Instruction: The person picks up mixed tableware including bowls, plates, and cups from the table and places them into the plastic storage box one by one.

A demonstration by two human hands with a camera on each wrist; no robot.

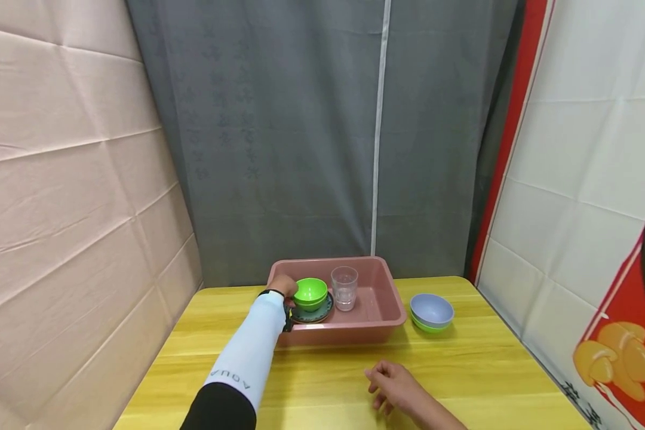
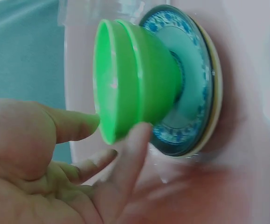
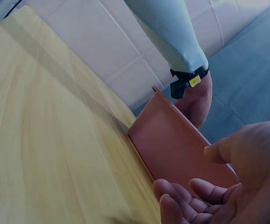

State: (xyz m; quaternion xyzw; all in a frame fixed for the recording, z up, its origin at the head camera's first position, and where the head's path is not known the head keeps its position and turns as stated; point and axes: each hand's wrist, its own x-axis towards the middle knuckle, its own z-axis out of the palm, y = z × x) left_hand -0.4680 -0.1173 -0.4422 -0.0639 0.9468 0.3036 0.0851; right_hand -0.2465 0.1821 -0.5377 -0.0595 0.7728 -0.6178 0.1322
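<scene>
My left hand (image 1: pixel 285 286) reaches into a pink plastic basin (image 1: pixel 373 310). Beside it are two nested green bowls (image 2: pixel 160 70), standing on a blue-patterned plate (image 2: pixel 190 84) stacked on a paler-rimmed one. In the left wrist view the thumb (image 2: pixel 81 125) is right at the upper bowl's rim, and a straight finger (image 2: pixel 135 144) overlaps the outside of the lower bowl; the digits are spread apart. My right hand (image 1: pixel 395 385) hovers over the front of the table with loosely curled fingers and nothing in them.
A clear drinking glass (image 1: pixel 345 289) stands in the basin, right of the bowls. On the wooden table (image 1: pixel 322 370), right of the basin, a light blue bowl (image 1: pixel 432 309) sits in a green bowl (image 1: pixel 429 328). A grey curtain (image 1: pixel 301 149) hangs behind the table.
</scene>
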